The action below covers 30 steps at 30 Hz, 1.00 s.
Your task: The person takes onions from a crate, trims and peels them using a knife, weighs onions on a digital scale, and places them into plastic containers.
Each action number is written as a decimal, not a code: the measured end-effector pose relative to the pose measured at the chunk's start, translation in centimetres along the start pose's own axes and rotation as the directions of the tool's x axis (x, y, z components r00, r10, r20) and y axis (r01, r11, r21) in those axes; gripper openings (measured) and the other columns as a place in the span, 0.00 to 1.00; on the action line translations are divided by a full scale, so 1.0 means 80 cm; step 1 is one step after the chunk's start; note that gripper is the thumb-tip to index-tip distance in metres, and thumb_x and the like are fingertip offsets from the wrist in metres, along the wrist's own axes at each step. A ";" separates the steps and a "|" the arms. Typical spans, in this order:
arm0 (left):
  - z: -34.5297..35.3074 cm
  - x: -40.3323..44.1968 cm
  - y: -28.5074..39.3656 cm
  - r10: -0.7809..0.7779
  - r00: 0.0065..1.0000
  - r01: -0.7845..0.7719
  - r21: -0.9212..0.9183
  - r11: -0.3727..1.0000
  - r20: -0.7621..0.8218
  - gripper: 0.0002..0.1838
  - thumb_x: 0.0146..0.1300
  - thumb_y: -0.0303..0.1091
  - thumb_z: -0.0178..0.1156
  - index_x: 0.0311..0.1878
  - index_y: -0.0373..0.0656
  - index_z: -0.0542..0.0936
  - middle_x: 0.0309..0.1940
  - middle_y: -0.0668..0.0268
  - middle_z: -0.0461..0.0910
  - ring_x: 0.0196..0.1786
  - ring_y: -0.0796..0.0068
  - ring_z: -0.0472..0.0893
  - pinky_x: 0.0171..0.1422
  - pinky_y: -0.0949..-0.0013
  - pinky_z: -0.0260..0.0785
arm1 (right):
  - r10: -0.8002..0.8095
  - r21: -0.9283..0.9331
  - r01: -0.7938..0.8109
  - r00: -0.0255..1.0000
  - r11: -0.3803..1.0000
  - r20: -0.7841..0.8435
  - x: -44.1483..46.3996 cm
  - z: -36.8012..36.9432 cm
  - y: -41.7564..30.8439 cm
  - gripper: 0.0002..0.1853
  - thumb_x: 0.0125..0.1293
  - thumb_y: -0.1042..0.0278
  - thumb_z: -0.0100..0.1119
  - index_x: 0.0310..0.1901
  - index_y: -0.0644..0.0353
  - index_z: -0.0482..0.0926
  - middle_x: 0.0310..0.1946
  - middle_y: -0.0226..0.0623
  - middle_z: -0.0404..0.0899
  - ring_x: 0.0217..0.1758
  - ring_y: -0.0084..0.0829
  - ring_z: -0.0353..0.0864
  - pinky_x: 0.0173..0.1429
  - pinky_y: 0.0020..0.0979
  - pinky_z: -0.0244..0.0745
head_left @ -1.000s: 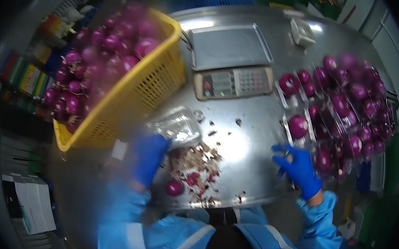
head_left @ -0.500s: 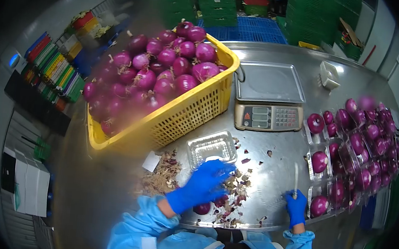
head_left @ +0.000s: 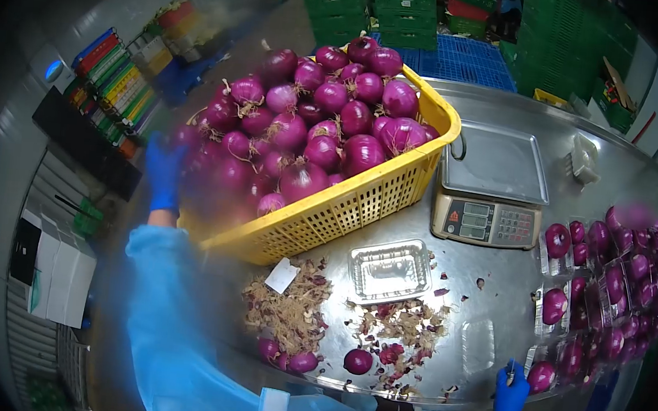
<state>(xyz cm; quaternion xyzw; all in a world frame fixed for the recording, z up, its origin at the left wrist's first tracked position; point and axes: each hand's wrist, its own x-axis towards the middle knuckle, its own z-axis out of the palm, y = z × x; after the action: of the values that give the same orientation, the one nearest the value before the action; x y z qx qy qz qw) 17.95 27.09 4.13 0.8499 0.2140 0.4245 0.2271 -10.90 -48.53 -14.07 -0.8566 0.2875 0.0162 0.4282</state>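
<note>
One head-worn camera looked forward and down from the near edge of the steel table (head_left: 504,279), close above the left sleeve (head_left: 172,301), its wide view reaching past the yellow basket (head_left: 344,215) to green crates (head_left: 404,12).

- The desk (head_left: 510,276) has a shiny grey metal top, strewn with scraps towards its near edge
- A yellow crate (head_left: 360,208) sits on its left part
- A scale (head_left: 486,222) stands just beside the crate's right end
- A pale container (head_left: 583,159) sits at the far right
- Clear packs of red onions (head_left: 553,306) crowd the right side
- A clear tray (head_left: 391,270) lies in the middle
- Dry skins (head_left: 289,304) and loose onions (head_left: 358,361) lie near the front
</note>
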 end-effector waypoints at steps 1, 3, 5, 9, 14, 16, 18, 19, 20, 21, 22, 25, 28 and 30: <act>0.004 0.013 -0.007 0.072 0.996 -0.075 0.071 0.995 0.047 0.46 0.43 0.35 0.75 0.68 0.37 0.67 0.63 0.48 0.72 0.64 0.57 0.73 0.68 0.60 0.65 | -0.023 -0.001 0.023 0.999 1.000 0.029 -0.002 0.009 -0.003 0.21 0.61 0.74 0.62 0.57 0.65 0.77 0.34 0.36 0.80 0.38 0.24 0.78 0.45 0.30 0.76; 0.010 0.034 -0.005 0.205 0.966 -0.235 0.196 0.952 0.159 0.47 0.42 0.35 0.75 0.69 0.35 0.66 0.63 0.47 0.72 0.64 0.59 0.74 0.67 0.60 0.65 | -0.064 -0.001 0.065 0.994 0.998 0.083 -0.016 0.033 -0.035 0.20 0.61 0.74 0.63 0.56 0.65 0.77 0.36 0.37 0.82 0.39 0.25 0.80 0.47 0.30 0.76; 0.029 0.056 -0.020 0.133 0.959 -0.187 0.208 0.960 0.250 0.48 0.41 0.33 0.74 0.69 0.36 0.66 0.61 0.48 0.74 0.62 0.60 0.76 0.65 0.61 0.68 | -0.131 0.018 0.129 0.984 0.991 0.118 -0.027 0.060 -0.044 0.20 0.60 0.74 0.64 0.55 0.65 0.78 0.39 0.40 0.83 0.42 0.28 0.82 0.50 0.30 0.76; 0.042 0.065 -0.044 0.005 0.941 -0.032 0.074 0.997 0.337 0.48 0.39 0.31 0.74 0.68 0.37 0.66 0.56 0.53 0.77 0.54 0.63 0.80 0.60 0.65 0.73 | -0.250 0.012 0.253 0.945 0.967 0.210 -0.054 0.090 -0.083 0.20 0.60 0.73 0.65 0.54 0.65 0.78 0.42 0.45 0.85 0.46 0.32 0.85 0.51 0.30 0.77; 0.013 0.022 -0.025 0.065 0.998 -0.050 -0.439 0.897 0.019 0.38 0.48 0.30 0.73 0.65 0.37 0.69 0.56 0.55 0.75 0.52 0.64 0.79 0.57 0.66 0.74 | -0.252 0.093 0.237 0.945 0.967 0.210 -0.069 0.103 -0.088 0.17 0.61 0.72 0.65 0.52 0.64 0.79 0.40 0.44 0.85 0.43 0.32 0.86 0.48 0.30 0.78; -0.032 -0.024 0.045 0.021 0.995 0.042 -0.598 0.800 0.099 0.42 0.48 0.30 0.71 0.68 0.39 0.66 0.60 0.56 0.72 0.57 0.63 0.76 0.60 0.62 0.73 | -0.236 0.094 0.220 0.941 0.971 0.242 -0.073 0.099 -0.098 0.15 0.61 0.71 0.65 0.50 0.63 0.80 0.39 0.43 0.85 0.42 0.32 0.86 0.46 0.30 0.78; -0.067 -0.076 0.085 0.145 0.940 0.122 -0.699 0.705 0.310 0.42 0.53 0.40 0.68 0.70 0.36 0.64 0.61 0.55 0.71 0.59 0.62 0.76 0.65 0.60 0.70 | -0.249 0.066 0.241 0.927 0.968 0.281 -0.068 0.099 -0.130 0.14 0.62 0.71 0.65 0.49 0.61 0.80 0.38 0.42 0.84 0.41 0.33 0.86 0.45 0.30 0.78; -0.077 -0.108 0.095 0.208 0.869 0.245 -0.755 0.608 0.449 0.46 0.51 0.46 0.68 0.70 0.35 0.62 0.61 0.54 0.71 0.60 0.61 0.76 0.66 0.59 0.69 | -0.297 0.065 0.291 0.912 0.955 0.284 -0.069 0.100 -0.151 0.13 0.62 0.70 0.65 0.48 0.59 0.81 0.37 0.41 0.84 0.40 0.34 0.86 0.43 0.30 0.77; -0.086 -0.153 0.136 0.201 0.823 0.378 -0.776 0.504 0.531 0.45 0.52 0.46 0.71 0.70 0.37 0.64 0.56 0.59 0.74 0.56 0.65 0.77 0.58 0.64 0.75 | -0.392 0.126 0.371 0.878 0.920 0.276 -0.070 0.104 -0.170 0.13 0.61 0.70 0.66 0.48 0.59 0.81 0.37 0.41 0.84 0.39 0.35 0.86 0.42 0.30 0.78; -0.098 -0.190 0.149 0.165 0.675 0.554 -0.642 0.531 0.719 0.52 0.47 0.52 0.71 0.71 0.33 0.60 0.61 0.54 0.70 0.62 0.60 0.75 0.67 0.57 0.68 | -0.482 0.182 0.447 0.837 0.876 0.259 -0.070 0.107 -0.188 0.14 0.61 0.69 0.67 0.48 0.59 0.81 0.37 0.41 0.84 0.39 0.35 0.87 0.41 0.30 0.78; -0.095 -0.237 0.180 0.290 0.640 0.525 -0.680 0.512 0.712 0.42 0.59 0.53 0.66 0.70 0.41 0.64 0.49 0.64 0.75 0.48 0.74 0.77 0.51 0.71 0.75 | -0.505 0.215 0.458 0.809 0.862 0.300 -0.073 0.107 -0.205 0.15 0.59 0.68 0.69 0.48 0.58 0.81 0.38 0.41 0.84 0.38 0.35 0.87 0.40 0.30 0.78; -0.098 -0.342 0.199 0.247 0.526 0.556 -0.549 0.624 0.814 0.46 0.49 0.46 0.73 0.70 0.39 0.64 0.56 0.59 0.72 0.57 0.66 0.74 0.63 0.63 0.70 | -0.661 0.197 0.642 0.645 0.741 0.384 -0.083 0.105 -0.237 0.18 0.55 0.60 0.73 0.46 0.54 0.81 0.35 0.34 0.82 0.31 0.36 0.84 0.33 0.31 0.76; -0.094 -0.415 0.225 0.220 0.450 0.592 -0.473 0.652 0.866 0.53 0.39 0.41 0.77 0.70 0.38 0.63 0.61 0.57 0.69 0.63 0.62 0.71 0.68 0.60 0.67 | -0.756 0.211 0.740 0.550 0.638 0.355 -0.094 0.109 -0.241 0.20 0.55 0.51 0.70 0.47 0.48 0.80 0.30 0.29 0.78 0.29 0.33 0.80 0.28 0.32 0.71; -0.096 -0.444 0.238 0.227 0.448 0.599 -0.479 0.642 0.865 0.54 0.37 0.40 0.77 0.70 0.38 0.62 0.62 0.56 0.68 0.64 0.61 0.71 0.68 0.59 0.67 | -0.761 0.018 0.824 0.514 0.566 0.396 -0.098 0.107 -0.238 0.18 0.58 0.45 0.65 0.43 0.47 0.80 0.28 0.30 0.75 0.27 0.33 0.80 0.27 0.34 0.71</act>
<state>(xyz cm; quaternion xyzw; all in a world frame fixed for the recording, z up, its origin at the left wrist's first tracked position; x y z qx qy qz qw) -4.52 -6.42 -3.14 0.7346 -0.0220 -0.0579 0.6757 -5.89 -29.52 -3.54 -0.9071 -0.2229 -0.0005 0.3570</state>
